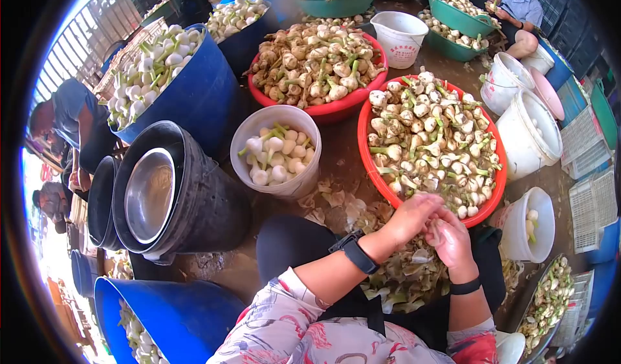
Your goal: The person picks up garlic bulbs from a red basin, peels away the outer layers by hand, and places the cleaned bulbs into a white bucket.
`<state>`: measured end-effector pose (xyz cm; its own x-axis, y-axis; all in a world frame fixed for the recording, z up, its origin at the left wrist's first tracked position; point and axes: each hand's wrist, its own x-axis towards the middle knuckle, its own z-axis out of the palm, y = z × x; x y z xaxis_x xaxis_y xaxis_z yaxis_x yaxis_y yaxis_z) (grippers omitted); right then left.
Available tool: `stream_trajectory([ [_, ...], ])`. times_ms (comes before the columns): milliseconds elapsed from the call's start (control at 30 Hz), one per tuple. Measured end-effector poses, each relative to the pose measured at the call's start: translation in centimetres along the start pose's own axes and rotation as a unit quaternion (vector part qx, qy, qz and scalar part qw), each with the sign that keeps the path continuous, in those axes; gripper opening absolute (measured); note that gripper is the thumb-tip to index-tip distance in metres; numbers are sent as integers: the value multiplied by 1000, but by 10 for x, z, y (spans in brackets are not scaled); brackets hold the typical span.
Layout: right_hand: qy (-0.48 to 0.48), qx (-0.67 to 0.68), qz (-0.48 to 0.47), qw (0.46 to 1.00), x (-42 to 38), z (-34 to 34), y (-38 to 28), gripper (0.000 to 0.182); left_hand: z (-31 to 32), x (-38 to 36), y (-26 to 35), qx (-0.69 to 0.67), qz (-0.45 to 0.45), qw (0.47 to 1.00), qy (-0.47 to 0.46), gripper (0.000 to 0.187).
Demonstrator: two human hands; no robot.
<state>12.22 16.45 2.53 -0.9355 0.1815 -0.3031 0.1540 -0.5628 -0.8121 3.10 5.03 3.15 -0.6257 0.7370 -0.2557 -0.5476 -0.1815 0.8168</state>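
The left hand point(417, 220) and right hand point(451, 240) are being held together near the orange-red basin point(365, 145); any gripped item is being hidden; finger closure cannot be told.

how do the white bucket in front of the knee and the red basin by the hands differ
The white bucket is narrow, while the red basin is wide. The bucket holds clean white bulbs; the basin holds bulbs with dirty, brownish skins. The bucket's inner wall shows above its bulbs, whereas the basin's bulbs reach near its rim. Both are round and open-topped.
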Motion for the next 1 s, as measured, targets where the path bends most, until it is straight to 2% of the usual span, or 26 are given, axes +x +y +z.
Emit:
stream_trajectory([
  [33, -32, 20, -21, 999, 3, -2, 2, 27, 1, 0, -1, 24, -24, 998, -48, 30],
  [67, 14, -12, 13, 1000, 4, -3, 1, 24, 0, 1, -1, 51, -48, 993, -97, 29],
  [100, 14, -11, 12, 1000, 2, -1, 0, 24, -7, 7, 0, 208, 78, 974, -37, 28],
  [133, 26, -145, 12, 989, 0, -2, 1, 21, -18, 13, 6, 356, 199, 913, 24, 26],
  [167, 39, -276, 13, 960, -2, -4, 4, 19, -16, -4, 63, 339, 88, 933, 82, 22],
  [200, -2, -418, 20, 908, -3, -8, 9, 16, -37, 2, 85, 287, 93, 949, 88, 22],
  [233, -1, -413, 26, 910, -4, -13, 17, 16, -60, 2, 114, 370, 163, 907, 117, 23],
  [267, -62, -560, -98, 820, -4, -19, 26, 16, -82, 5, 137, 365, 202, 892, 172, 24],
  [300, -119, -680, -221, 689, -3, -23, 31, 16, -100, 4, 175, 399, 105, 885, 215, 25],
  [333, -121, -638, -236, 723, -2, -23, 36, 20, -142, 15, 190, 449, 99, 864, 207, 24],
  [367, -121, -634, -236, 726, -3, -18, 37, 20, -192, 28, 196, 576, 103, 765, 269, 27],
  [400, -79, -611, -140, 775, -6, -9, 36, 21, -240, 32, 192, 650, 152, 679, 304, 26],
  [433, -37, -578, -42, 814, -9, -3, 34, 22, -285, 34, 183, 708, 121, 610, 335, 23],
  [500, -35, -581, -40, 812, -6, -6, 32, 21, -350, 29, 157, 822, -39, 476, 310, 20],
  [567, -47, -546, 4, 836, -3, -14, 33, 21, -359, 8, 127, 807, -86, 491, 317, 26],
  [600, -46, -535, 14, 844, -2, -14, 32, 20, -380, 7, 103, 806, -88, 462, 359, 30],
  [767, -52, -556, -17, 829, 7, -14, 34, 19, -365, 7, 91, 789, -55, 458, 406, 30],
  [867, -42, -533, 15, 845, 4, -15, 33, 19, -331, -4, 125, 710, 52, 569, 411, 24],
  [900, -33, -519, 38, 854, 7, -14, 29, 19, -315, -5, 136, 716, 57, 566, 405, 24],
  [933, -11, -466, 70, 882, 8, -9, 23, 18, -298, -5, 143, 549, 65, 725, 411, 22],
  [967, -6, -460, 65, 886, 9, -6, 23, 18, -283, -7, 149, 352, 67, 847, 392, 21],
  [1000, -6, -372, 72, 925, 12, -6, 25, 19, -273, -10, 154, 278, 78, 883, 370, 17],
])
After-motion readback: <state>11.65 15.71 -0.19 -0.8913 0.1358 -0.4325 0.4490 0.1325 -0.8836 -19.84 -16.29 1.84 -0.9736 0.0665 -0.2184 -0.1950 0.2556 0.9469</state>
